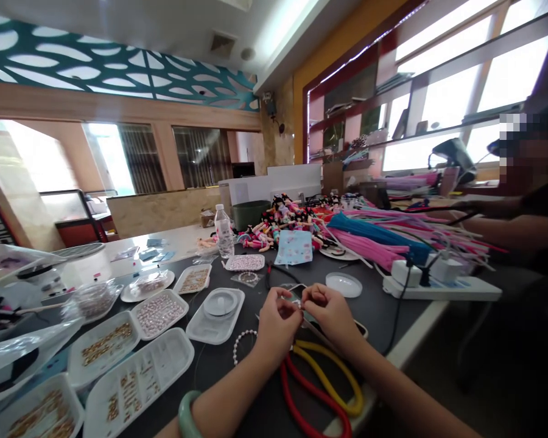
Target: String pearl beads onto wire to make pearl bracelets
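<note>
You've the dark table (374,310) under everything, w/ the divided white tray (176,356) lower left of frame, well apart from your hands. Red- and yellow-handled scissors (312,391) sit bottom centre, just below your hands; handles slant down to lower right, long axis approx. upper left–lower right, blades hidden. Your L hand (277,322) is mid-frame, thumb & forefinger curled to a close pinch; your R hand (331,313), just beside it, is likewise curled nearly closed, tips meeting the L's. The pearly bead string (235,349) lies curved on the table left of your L wrist, so L's nearer. Smallest: a tiny pale piece (300,305), prob. a bead, seems gripped by both hands' fingertips, to L's right & R's left, neither clearly nearer; its long axis is too small to tell.
</note>
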Motion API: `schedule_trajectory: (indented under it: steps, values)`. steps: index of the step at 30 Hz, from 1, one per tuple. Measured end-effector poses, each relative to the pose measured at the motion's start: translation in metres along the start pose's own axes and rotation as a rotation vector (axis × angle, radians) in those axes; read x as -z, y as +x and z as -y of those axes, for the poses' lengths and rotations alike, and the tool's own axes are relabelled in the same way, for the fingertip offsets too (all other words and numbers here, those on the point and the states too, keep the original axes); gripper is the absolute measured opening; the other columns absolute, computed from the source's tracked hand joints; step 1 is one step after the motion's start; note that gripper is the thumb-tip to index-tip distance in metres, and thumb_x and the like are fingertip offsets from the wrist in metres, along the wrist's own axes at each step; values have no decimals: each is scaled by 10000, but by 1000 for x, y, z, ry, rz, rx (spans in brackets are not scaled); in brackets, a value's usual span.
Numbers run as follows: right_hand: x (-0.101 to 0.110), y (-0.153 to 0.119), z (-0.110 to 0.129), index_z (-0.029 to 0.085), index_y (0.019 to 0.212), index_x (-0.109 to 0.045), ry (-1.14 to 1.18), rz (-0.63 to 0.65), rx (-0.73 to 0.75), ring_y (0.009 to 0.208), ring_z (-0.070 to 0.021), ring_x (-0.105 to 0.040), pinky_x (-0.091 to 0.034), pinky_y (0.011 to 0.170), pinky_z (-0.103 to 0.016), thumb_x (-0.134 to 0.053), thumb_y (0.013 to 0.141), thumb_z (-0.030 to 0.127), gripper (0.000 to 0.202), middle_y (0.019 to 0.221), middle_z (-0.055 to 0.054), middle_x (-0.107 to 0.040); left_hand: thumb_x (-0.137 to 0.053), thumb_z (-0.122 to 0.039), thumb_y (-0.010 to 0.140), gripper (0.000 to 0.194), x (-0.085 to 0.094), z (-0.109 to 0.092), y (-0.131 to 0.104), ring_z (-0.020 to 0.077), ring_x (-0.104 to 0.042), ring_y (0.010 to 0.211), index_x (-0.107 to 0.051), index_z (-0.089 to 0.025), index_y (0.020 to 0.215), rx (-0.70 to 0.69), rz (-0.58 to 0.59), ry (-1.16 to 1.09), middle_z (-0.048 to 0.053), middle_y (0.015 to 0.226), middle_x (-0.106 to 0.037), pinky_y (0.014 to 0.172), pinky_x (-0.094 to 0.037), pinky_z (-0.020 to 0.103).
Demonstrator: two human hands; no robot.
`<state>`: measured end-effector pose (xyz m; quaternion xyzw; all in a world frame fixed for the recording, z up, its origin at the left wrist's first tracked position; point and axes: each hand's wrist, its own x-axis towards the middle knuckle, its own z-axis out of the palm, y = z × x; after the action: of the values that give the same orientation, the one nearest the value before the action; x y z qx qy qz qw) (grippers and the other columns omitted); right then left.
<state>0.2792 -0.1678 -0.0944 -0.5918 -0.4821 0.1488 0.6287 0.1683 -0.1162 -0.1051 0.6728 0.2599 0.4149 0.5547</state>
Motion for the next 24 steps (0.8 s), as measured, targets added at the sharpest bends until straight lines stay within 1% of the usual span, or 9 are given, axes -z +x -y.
schedule_trajectory:
  steps: [4,7,11,18,22,24]
  values:
    - [0,-1,0,197,564,-462,28,10,-9,581,-134,-453,-368,592,-257,-510,602,168,68,605,10,-543,-585,-139,665,271,2,0,-1,104,-540,594,-434,-176,887,-41,27,18,-32,644,-572,589,-425,218]
    - [0,-2,-2,195,564,-466,38,27,-17,594,-136,-459,-369,600,-258,-516,610,164,74,614,8,-547,-566,-120,665,246,3,-1,-3,98,-530,595,-450,-176,875,-65,27,27,-34,645,-561,579,-416,209]
    - [1,-2,-5,192,564,-472,17,32,10,597,-134,-454,-365,604,-261,-519,624,156,85,620,7,-552,-550,-99,657,238,3,0,-3,100,-526,599,-455,-176,862,-101,20,49,-33,645,-556,578,-414,209]
    - [2,-1,-7,181,588,-510,62,40,-17,585,-129,-456,-373,579,-255,-539,632,159,57,585,21,-526,-568,-138,672,132,4,1,-2,105,-535,642,-499,-170,779,-160,30,86,-14,692,-554,612,-434,217]
    - [3,-3,-7,199,547,-404,191,67,-46,564,-121,-493,-404,578,-257,-547,614,145,167,641,17,-560,-553,-124,665,112,6,0,1,108,-541,639,-510,-174,755,-173,32,137,-16,687,-556,610,-440,220]
    - [4,-5,-7,203,546,-376,209,77,-50,527,-113,-502,-408,559,-258,-546,608,136,193,654,19,-568,-545,-118,664,116,7,1,2,111,-548,641,-514,-176,760,-174,15,168,-16,686,-561,611,-443,222]
